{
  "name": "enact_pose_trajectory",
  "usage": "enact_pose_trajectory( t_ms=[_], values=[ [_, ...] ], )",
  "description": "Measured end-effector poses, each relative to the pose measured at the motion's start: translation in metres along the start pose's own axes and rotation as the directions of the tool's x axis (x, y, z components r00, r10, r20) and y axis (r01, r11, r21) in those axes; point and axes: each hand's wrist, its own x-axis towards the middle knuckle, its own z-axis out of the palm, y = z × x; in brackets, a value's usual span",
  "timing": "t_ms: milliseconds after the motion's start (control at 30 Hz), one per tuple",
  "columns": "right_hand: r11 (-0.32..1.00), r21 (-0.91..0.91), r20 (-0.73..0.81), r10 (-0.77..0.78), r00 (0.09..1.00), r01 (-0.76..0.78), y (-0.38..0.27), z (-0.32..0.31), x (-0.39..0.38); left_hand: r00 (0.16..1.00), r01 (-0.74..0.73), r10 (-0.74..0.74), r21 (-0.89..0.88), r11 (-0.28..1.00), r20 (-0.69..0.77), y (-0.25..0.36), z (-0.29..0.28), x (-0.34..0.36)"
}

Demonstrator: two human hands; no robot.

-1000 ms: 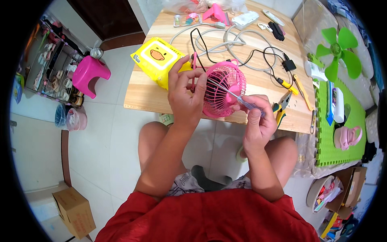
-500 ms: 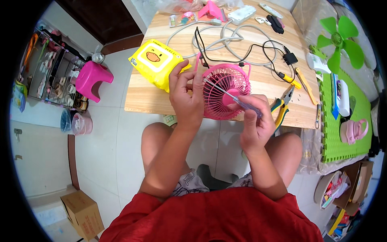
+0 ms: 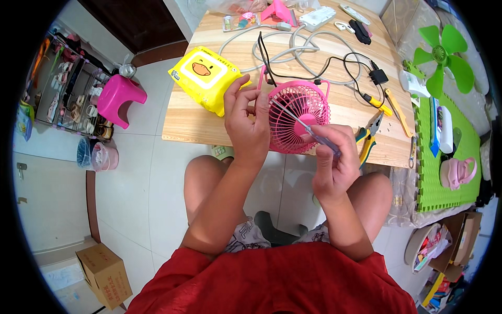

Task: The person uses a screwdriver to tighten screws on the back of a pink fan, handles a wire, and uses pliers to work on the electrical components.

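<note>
A small pink desk fan [image 3: 293, 137] with a wire-grille cage stands near the table's front edge. My right hand [image 3: 334, 162] is closed round the translucent purple handle of a screwdriver [image 3: 325, 142]. Its metal shaft slants up and left across the grille, the tip by the cage's left rim. There, the thumb and fingers of my left hand [image 3: 248, 123] are bent together beside the tip; what they pinch is hidden. A yellow wipes pack [image 3: 204, 78] lies just left of that hand. Pliers [image 3: 370, 137] with yellow-green handles rest to the right of my right hand.
Behind the fan are a coiled grey cable [image 3: 295, 49], a white power strip [image 3: 318, 19] and a black adapter [image 3: 378, 76]. A yellow-handled tool [image 3: 380, 106] and a wooden stick [image 3: 398, 112] lie right. Green fan blades [image 3: 440, 54] stand beyond the right edge.
The whole view has shifted slightly. Both hands keep nearly the same pose at the fan, with the screwdriver still across its grille.
</note>
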Motion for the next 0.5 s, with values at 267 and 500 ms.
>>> enact_pose_trajectory(
  t_ms=[267,500],
  values=[
    [0.998,-0.052,-0.013,-0.027,1.000,0.026,-0.0018,0.0032,-0.0003,1.000,-0.014,0.014,0.024,1.000,-0.008,0.0020,-0.0007,0.0004],
    [0.999,-0.035,-0.019,-0.024,1.000,0.023,-0.0033,0.0048,-0.0013,1.000,-0.013,0.013,0.033,0.999,-0.004,0.0005,-0.0016,0.0000]
  ],
)
